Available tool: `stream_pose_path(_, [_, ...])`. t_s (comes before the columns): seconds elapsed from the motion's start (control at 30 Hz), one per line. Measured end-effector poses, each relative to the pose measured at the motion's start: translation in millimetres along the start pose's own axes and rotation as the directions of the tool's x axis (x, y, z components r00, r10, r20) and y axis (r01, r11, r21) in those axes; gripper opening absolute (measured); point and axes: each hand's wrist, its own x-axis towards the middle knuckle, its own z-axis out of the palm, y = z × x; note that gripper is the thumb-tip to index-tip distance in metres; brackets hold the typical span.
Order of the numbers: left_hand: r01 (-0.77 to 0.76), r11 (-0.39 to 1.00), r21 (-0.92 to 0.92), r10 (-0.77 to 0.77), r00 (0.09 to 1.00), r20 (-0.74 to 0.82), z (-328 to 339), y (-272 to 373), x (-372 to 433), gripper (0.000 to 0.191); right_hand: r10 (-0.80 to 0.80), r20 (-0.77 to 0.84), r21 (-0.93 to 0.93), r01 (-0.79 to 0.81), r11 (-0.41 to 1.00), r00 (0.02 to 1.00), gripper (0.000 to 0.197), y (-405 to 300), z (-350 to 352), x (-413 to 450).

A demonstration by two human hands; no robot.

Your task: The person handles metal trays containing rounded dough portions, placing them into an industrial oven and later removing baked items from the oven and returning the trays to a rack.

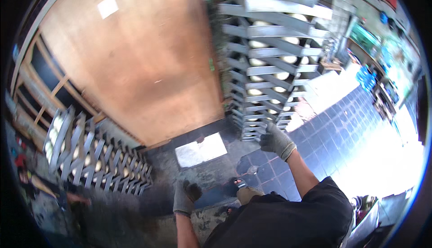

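Observation:
Both of my hands wear grey knitted gloves. My left hand [186, 195] hangs low over the floor with nothing visible in it, its thumb apart from the fingers. Further forward, my right hand [276, 141] is held out with its thumb raised, overlapping the foot of a tall stack of metal trays [270, 69] in the picture. Whether it touches the stack cannot be told. Pale round pieces [281, 76], like dough balls, show between those trays. Another tray stack [98, 157], with similar pieces, stands to the left, apart from my left hand.
A large wooden panel [135, 62] stands between the stacks. White sheets [201, 150] lie on the dark floor before it. Blue tiles [327, 133] run to the right, towards blue water bottles [366, 78]. At far left, a person's arm [44, 185] is blurred.

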Motion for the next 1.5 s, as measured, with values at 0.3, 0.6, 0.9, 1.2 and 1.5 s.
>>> stream_pose_path(0.3, [-0.484, 0.807, 0.337, 0.219, 0.777, 0.590, 498.6, 158.1, -4.5, 0.057, -0.686, -0.171, 0.008, 0.698, 0.716, 0.707, 0.082, -327.2, -133.1, -92.8])
stream_pose_path(0.6, [-0.673, 0.689, 0.270, 0.290, 0.597, 0.748, 755.2, 258.2, 68.5, 0.070, -0.703, 0.254, 0.132, 0.696, 0.706, 0.665, 0.095, -504.9, -42.4, -58.9])
stream_pose_path(0.9, [-0.653, -0.633, 0.417, 0.377, 0.211, 0.902, 753.8, 211.5, 30.5, 0.069, -0.691, 0.208, 0.228, 0.652, 0.723, 0.692, 0.082, -545.1, -0.3, -30.3])
stream_pose_path(1.2, [-0.813, 0.479, 0.331, 0.500, 0.562, 0.658, 760.2, 196.3, 59.7, 0.045, -0.700, 0.154, 0.142, 0.685, 0.714, 0.698, 0.052, -553.3, -2.5, -25.9])
stream_pose_path(1.5, [-0.670, 0.734, -0.113, 0.646, 0.637, 0.420, 692.5, 157.2, -9.0, 0.040, -0.766, 0.255, 0.366, 0.674, 0.641, 0.590, 0.056, -525.8, -2.3, -79.3])
